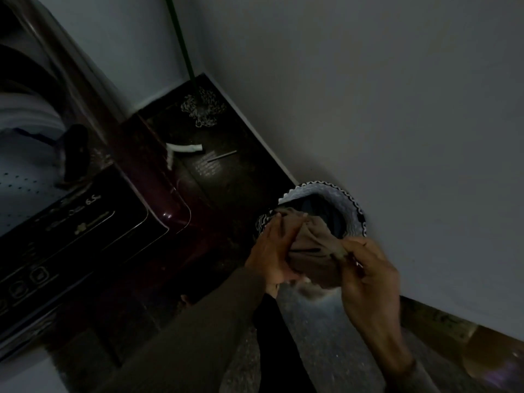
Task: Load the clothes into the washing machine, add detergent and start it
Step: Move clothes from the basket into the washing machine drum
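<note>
Both hands are on one tan garment, bunched up just above the one basket. Left hand clasps the cloth's left side, fingers laid up along it and closed around the bundle. Right hand pinches the cloth's right edge between curled fingers and thumb. A dark sleeve covers the left forearm; the right forearm is bare.

The basket is round with a black-and-white zigzag rim. It stands on the floor against the wall, and something dark lies inside; I cannot tell how many pieces.

One top-loading washer, maroon-bodied, fills the left side, well apart from the basket. Its lid is up and the perforated drum is open. Two things show in the drum: a white cloth and a dark piece leaning at the drum's edge. On the dark control panel two rounded buttons show plainly; the lettering is too dim to read beyond "6.5".

One mop with a green handle stands in the far corner, its stringy head on the floor. One white strip, perhaps a hose, lies just beside the washer, and one thin stick lies near it.
</note>
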The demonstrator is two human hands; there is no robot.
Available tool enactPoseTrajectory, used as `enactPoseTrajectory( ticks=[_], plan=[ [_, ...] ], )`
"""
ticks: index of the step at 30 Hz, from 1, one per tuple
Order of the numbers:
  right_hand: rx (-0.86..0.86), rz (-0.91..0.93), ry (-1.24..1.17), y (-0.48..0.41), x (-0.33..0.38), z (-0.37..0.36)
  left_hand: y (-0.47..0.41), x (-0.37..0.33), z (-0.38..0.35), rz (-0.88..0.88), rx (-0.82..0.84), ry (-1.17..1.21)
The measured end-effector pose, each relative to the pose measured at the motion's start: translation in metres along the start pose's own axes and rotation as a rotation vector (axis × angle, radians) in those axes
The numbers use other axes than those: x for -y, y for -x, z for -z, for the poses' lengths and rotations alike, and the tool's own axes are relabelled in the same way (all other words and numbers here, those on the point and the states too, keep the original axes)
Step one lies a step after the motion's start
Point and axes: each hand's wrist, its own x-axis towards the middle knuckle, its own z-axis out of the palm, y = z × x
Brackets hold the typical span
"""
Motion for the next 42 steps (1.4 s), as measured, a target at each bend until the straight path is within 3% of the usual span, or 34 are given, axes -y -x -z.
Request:
enactPoseTrajectory(
  ticks=[2, 4, 7, 9, 12, 14, 16, 21, 26, 30, 33, 36, 38, 40, 42],
  plan=[
    [-0.028, 0.078, -0.073, 0.007, 0.034, 0.019, 0.004, -0.012, 0.006, -0.039, -0.001, 0.096],
    [-0.112, 0.140, -0.062, 0.010, 0.056, 0.033, 0.009, -0.025, 0.014, -0.019, -0.116, 0.363],
    [-0.265, 0.093, -0.009, 0.008, 0.061, 0.039, 0.021, -0.047, 0.035, 0.107, -0.287, 0.716],
    [-0.295, 0.041, -0.012, 0.004, 0.056, 0.035, 0.034, -0.063, 0.057, 0.171, -0.307, 0.961],
    [-0.197, 0.104, 0.099, -0.007, 0.050, 0.024, 0.052, -0.082, 0.095, 0.113, -0.285, 1.146],
    [-0.017, 0.100, 0.092, -0.012, 0.052, 0.015, 0.064, -0.091, 0.118, 0.090, -0.251, 1.284],
    [0.118, 0.122, 0.099, -0.014, 0.057, 0.007, 0.078, -0.098, 0.139, 0.063, -0.274, 1.310],
    [0.226, 0.321, -0.108, -0.025, 0.098, -0.002, 0.112, -0.106, 0.177, -0.042, -0.308, 1.160],
    [0.098, 0.478, -0.078, -0.040, 0.152, -0.014, 0.154, -0.097, 0.229, -0.195, -0.326, 0.885],
    [-0.001, 0.631, -0.054, -0.045, 0.219, -0.032, 0.194, -0.080, 0.256, -0.283, -0.763, 0.787],
    [-0.035, 0.651, -0.154, -0.049, 0.268, -0.043, 0.224, -0.041, 0.264, -0.116, -1.022, 0.970],
    [0.085, 0.653, -0.417, -0.042, 0.312, -0.064, 0.247, 0.000, 0.277, 0.019, -0.859, 1.351],
    [0.224, 0.609, -0.551, -0.034, 0.337, -0.090, 0.259, 0.015, 0.294, -0.066, -0.682, 1.743],
    [0.360, 0.560, -0.579, -0.030, 0.352, -0.124, 0.270, 0.030, 0.312, -0.192, -0.687, 1.957],
    [0.449, 0.543, -0.525, -0.030, 0.357, -0.163, 0.280, 0.046, 0.332, -0.231, -0.756, 1.956]
  ],
)
